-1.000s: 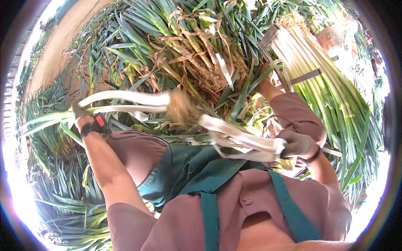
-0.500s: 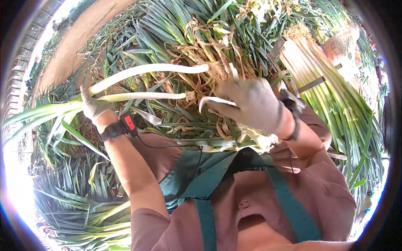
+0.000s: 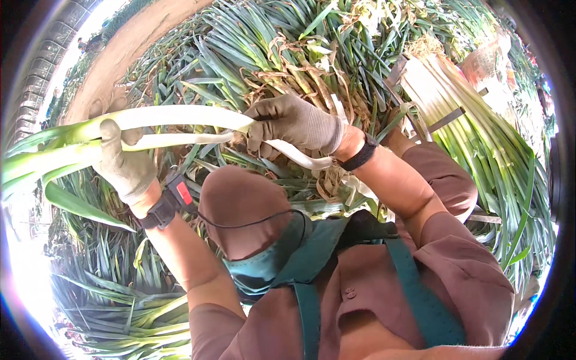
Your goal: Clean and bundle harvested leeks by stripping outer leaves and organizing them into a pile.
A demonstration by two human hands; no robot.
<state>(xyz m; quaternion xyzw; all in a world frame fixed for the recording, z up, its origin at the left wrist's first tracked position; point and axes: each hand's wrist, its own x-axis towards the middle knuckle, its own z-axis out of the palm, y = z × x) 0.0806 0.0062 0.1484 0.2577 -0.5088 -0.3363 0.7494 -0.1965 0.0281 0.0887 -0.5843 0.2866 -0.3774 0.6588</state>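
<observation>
Two long green onions (image 3: 174, 116) are stretched out in front of me, white shafts to the right and green leaves to the left. My left hand (image 3: 126, 162), in a pale work glove, is closed round them where white turns to green, thumb upright in front. The gloved right hand (image 3: 291, 125) has its fingers wrapped round the white shaft towards the root end. The thinner shaft's root tip lies against these fingers. A white stalk end (image 3: 300, 156) sticks out below the right hand, close to stringy roots.
A heap of untrimmed green onions (image 3: 240, 48) with dry brown leaves lies ahead. At the right, a bundle of cleaned ones (image 3: 468, 120) rests in a metal rack (image 3: 447, 120). More leafy stalks (image 3: 132, 318) are at lower left. Bare ground (image 3: 129, 51) shows at upper left.
My right hand has moved left and up and taken hold of the white shaft. The left hand has shifted slightly left, and the onions have come nearer. My left knee has risen into view.
</observation>
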